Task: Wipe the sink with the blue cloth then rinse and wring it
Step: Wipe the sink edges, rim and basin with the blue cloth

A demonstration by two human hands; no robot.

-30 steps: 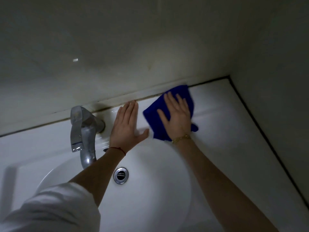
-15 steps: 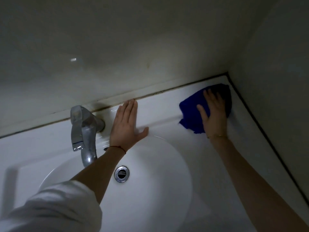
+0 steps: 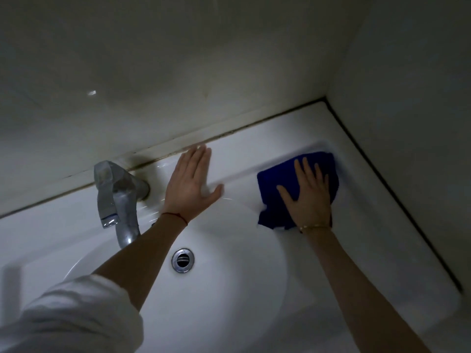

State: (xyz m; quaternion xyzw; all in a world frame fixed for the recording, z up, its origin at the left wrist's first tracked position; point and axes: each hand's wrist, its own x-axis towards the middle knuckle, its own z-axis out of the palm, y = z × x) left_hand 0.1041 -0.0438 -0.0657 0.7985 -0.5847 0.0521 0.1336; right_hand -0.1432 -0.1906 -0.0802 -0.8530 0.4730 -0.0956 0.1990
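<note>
The right hand (image 3: 309,197) lies flat, fingers spread, pressing the soft blue cloth (image 3: 277,179) onto the glossy white sink (image 3: 229,289) ledge at the basin's back right, near the wall corner. The left hand (image 3: 191,184) rests open, fingers together, on the ledge just beside the dull chrome faucet (image 3: 117,197). A round metal drain (image 3: 182,260) sits in the oval bowl.

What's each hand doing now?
Left hand: open, flat on the sink ledge, holding nothing.
Right hand: open, pressing the blue cloth flat.
</note>
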